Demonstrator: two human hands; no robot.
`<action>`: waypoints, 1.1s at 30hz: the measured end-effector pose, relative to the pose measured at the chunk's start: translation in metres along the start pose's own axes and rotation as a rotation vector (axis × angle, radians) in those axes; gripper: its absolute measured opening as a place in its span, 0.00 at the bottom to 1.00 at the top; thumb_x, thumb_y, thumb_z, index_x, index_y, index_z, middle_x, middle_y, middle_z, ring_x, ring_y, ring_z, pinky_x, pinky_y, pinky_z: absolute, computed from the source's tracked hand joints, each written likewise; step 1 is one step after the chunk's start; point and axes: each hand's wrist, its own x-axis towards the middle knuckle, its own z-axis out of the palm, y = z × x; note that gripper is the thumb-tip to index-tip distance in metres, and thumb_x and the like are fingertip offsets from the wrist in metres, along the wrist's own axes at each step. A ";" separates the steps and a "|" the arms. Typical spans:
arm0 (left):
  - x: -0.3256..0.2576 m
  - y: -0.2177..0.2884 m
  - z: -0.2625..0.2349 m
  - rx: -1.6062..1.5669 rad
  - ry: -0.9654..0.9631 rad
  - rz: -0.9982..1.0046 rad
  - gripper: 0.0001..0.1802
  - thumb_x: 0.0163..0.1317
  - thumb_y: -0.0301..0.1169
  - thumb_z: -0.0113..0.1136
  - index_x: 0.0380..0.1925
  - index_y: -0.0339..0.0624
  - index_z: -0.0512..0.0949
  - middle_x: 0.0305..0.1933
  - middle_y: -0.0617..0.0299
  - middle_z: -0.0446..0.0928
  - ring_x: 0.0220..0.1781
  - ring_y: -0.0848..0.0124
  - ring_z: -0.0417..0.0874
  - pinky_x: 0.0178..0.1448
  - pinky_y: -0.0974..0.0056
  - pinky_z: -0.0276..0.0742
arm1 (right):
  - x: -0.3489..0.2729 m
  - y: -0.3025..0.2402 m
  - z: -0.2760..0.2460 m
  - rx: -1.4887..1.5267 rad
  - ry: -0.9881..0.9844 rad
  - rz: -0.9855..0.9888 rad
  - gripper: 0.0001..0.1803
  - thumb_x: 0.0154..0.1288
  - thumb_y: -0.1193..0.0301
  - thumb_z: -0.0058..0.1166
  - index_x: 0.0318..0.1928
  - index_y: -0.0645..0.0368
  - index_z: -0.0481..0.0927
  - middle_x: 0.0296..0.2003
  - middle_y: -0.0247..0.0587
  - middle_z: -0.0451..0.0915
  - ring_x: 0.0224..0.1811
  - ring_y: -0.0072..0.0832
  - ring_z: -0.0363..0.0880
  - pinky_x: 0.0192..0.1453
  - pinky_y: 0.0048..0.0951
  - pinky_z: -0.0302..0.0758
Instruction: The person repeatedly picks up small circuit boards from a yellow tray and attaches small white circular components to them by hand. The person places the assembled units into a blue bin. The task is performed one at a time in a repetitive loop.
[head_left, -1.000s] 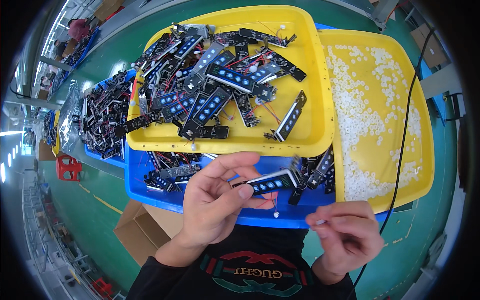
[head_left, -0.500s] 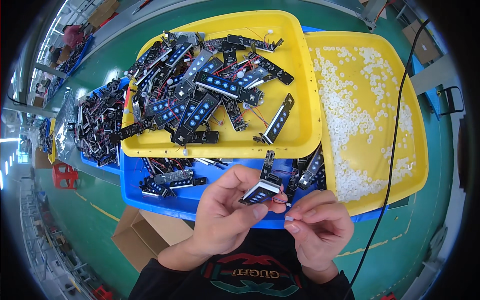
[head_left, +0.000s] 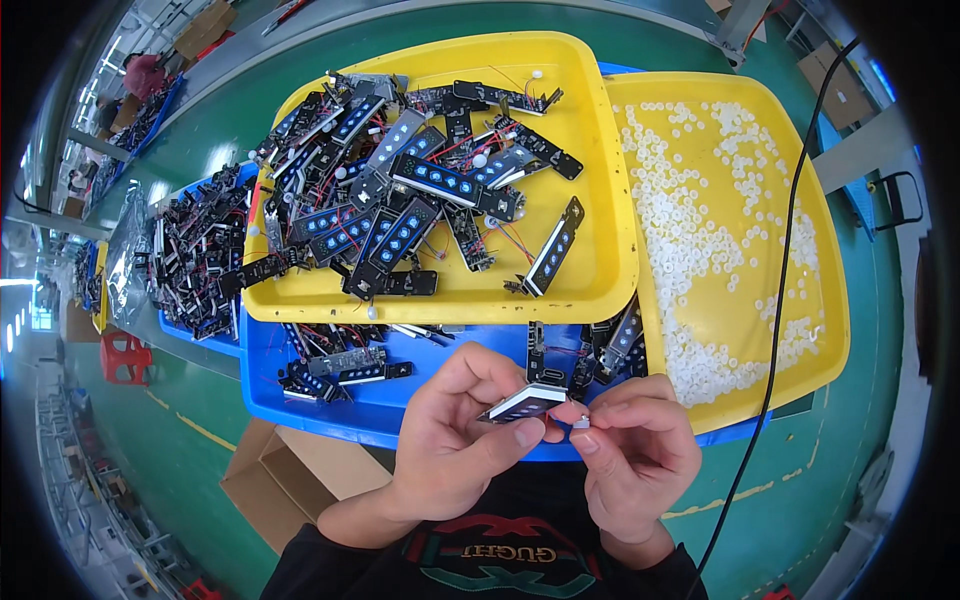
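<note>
Low in the frame's centre, the left hand (head_left: pixel 450 445) has its grip clamped on a narrow black circuit strip (head_left: pixel 525 404) with a pale face. The right hand (head_left: pixel 635 450) pinches a small white piece (head_left: pixel 580 423) at the strip's end, above the blue tray (head_left: pixel 400 400).

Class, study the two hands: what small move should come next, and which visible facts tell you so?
Probably press the white piece, pinched in the right hand, onto the near end of the board in the left hand. The piece sits right at the board's end, and the right-hand yellow tray holds many similar white pieces.
</note>
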 end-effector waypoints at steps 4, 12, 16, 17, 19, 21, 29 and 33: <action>0.001 0.000 -0.009 0.022 -0.092 0.019 0.15 0.61 0.14 0.56 0.44 0.36 0.65 0.44 0.55 0.76 0.50 0.71 0.80 0.52 0.67 0.78 | 0.004 -0.009 0.005 -0.114 -0.041 0.062 0.14 0.54 0.84 0.65 0.43 0.69 0.81 0.38 0.45 0.76 0.33 0.25 0.77 0.35 0.21 0.72; 0.002 0.002 0.000 0.059 -0.060 0.105 0.16 0.57 0.16 0.61 0.39 0.38 0.66 0.41 0.47 0.77 0.43 0.64 0.81 0.48 0.63 0.77 | 0.002 -0.008 -0.003 -0.065 -0.125 0.013 0.10 0.53 0.84 0.63 0.37 0.67 0.83 0.34 0.45 0.78 0.33 0.27 0.76 0.35 0.23 0.70; 0.001 0.001 -0.009 0.043 -0.224 0.124 0.17 0.57 0.12 0.60 0.44 0.35 0.69 0.45 0.53 0.74 0.49 0.70 0.78 0.55 0.65 0.73 | 0.002 -0.004 -0.003 0.155 -0.129 0.067 0.08 0.52 0.84 0.62 0.35 0.66 0.81 0.33 0.45 0.77 0.32 0.27 0.75 0.35 0.24 0.70; 0.001 0.003 -0.009 0.041 -0.225 0.108 0.17 0.57 0.12 0.61 0.44 0.34 0.70 0.45 0.54 0.74 0.49 0.70 0.77 0.55 0.65 0.73 | 0.003 -0.004 -0.004 0.199 -0.140 0.076 0.08 0.52 0.84 0.62 0.35 0.66 0.81 0.33 0.45 0.77 0.32 0.27 0.75 0.35 0.23 0.70; 0.002 0.009 -0.009 0.149 -0.233 0.105 0.17 0.56 0.13 0.62 0.45 0.34 0.71 0.45 0.55 0.75 0.48 0.71 0.78 0.53 0.66 0.74 | 0.004 -0.003 -0.007 0.213 -0.159 0.056 0.08 0.53 0.84 0.62 0.35 0.66 0.80 0.33 0.45 0.77 0.31 0.26 0.75 0.35 0.23 0.69; 0.004 0.021 -0.010 0.367 -0.245 0.132 0.17 0.56 0.15 0.64 0.46 0.34 0.73 0.44 0.56 0.77 0.46 0.73 0.79 0.51 0.67 0.75 | 0.005 -0.002 -0.012 0.153 -0.172 -0.002 0.08 0.54 0.83 0.62 0.36 0.67 0.80 0.33 0.45 0.77 0.31 0.25 0.75 0.35 0.23 0.69; 0.050 0.081 0.025 1.433 -0.077 0.618 0.13 0.53 0.19 0.68 0.39 0.35 0.78 0.37 0.58 0.82 0.37 0.71 0.82 0.41 0.68 0.77 | 0.053 -0.031 -0.030 -0.987 -0.136 -0.351 0.16 0.51 0.80 0.64 0.43 0.66 0.81 0.32 0.43 0.77 0.33 0.40 0.73 0.39 0.35 0.71; 0.092 0.096 0.031 1.795 0.068 0.772 0.11 0.55 0.24 0.65 0.39 0.40 0.79 0.32 0.58 0.81 0.33 0.62 0.81 0.39 0.62 0.76 | 0.063 -0.027 -0.058 -1.489 0.009 -0.297 0.19 0.52 0.78 0.63 0.47 0.64 0.80 0.39 0.44 0.76 0.43 0.43 0.71 0.45 0.38 0.70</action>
